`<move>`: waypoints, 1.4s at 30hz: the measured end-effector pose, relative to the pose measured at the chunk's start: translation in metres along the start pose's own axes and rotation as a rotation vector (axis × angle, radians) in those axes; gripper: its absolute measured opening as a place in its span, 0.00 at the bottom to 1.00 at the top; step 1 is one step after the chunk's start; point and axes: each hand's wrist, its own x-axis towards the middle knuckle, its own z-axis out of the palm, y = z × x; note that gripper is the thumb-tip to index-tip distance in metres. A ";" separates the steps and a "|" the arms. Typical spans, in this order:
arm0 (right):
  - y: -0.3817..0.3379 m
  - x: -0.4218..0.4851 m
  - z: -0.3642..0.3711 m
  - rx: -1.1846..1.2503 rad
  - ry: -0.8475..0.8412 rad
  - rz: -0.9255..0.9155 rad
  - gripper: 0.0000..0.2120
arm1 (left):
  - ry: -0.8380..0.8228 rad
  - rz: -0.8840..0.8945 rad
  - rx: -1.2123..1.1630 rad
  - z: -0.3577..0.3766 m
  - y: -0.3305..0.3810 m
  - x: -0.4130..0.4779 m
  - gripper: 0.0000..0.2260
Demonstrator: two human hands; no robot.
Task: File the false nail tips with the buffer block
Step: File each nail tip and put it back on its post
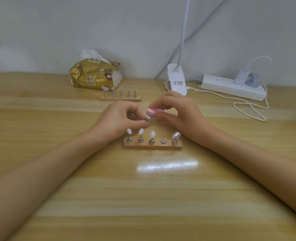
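While the left hand [124,117] pinches a small whitish false nail tip [147,117], the right hand [176,112] holds a pink-and-lilac foam buffer block [152,111] at it

Where the pale wooden table [74,188] meets the wall, left of centre, a crumpled gold plastic tissue pack [95,75] sits with white tissue poking out. Just right of it and lower in the frame, a small far wooden stand [120,98] carries five metal holders with clear tips. Below that, at mid-frame, the left hand has thumb and forefinger closed on the false nail tip, its other fingers curled under. The tip lies at the left end of the buffer block; blur hides the exact contact. From the right, the right hand is clamped round the block, fingers on top and thumb beneath. Just below both hands a near wooden stand [152,146] lies flat on the table: three white tips on metal holders, then a round grey magnet disc [163,141], then one larger clear tip at its right end. Right of centre at the table's back edge stands a white plastic lamp clamp [176,77], its pale neck rising out of frame. Further right, a white power strip [234,87] holds a plugged adapter, and a thin white cable [251,110] loops across the table
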 end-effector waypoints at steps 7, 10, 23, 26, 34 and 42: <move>0.001 -0.002 -0.004 0.160 0.110 0.139 0.06 | 0.017 0.010 0.055 -0.001 0.000 0.000 0.10; 0.002 -0.002 -0.004 0.188 0.077 0.157 0.06 | -0.040 0.027 -0.011 -0.006 -0.002 0.000 0.10; -0.002 -0.002 -0.003 0.183 0.122 0.153 0.05 | -0.191 0.005 -0.039 -0.013 -0.001 0.003 0.11; -0.001 -0.002 -0.002 0.182 0.106 0.146 0.05 | -0.258 -0.001 -0.036 -0.013 0.002 0.003 0.10; -0.001 -0.001 -0.001 0.234 0.116 0.094 0.06 | -0.051 -0.039 0.013 -0.002 0.004 0.001 0.05; 0.001 0.001 0.001 0.156 0.045 0.052 0.05 | -0.020 -0.051 0.010 0.000 0.004 0.000 0.06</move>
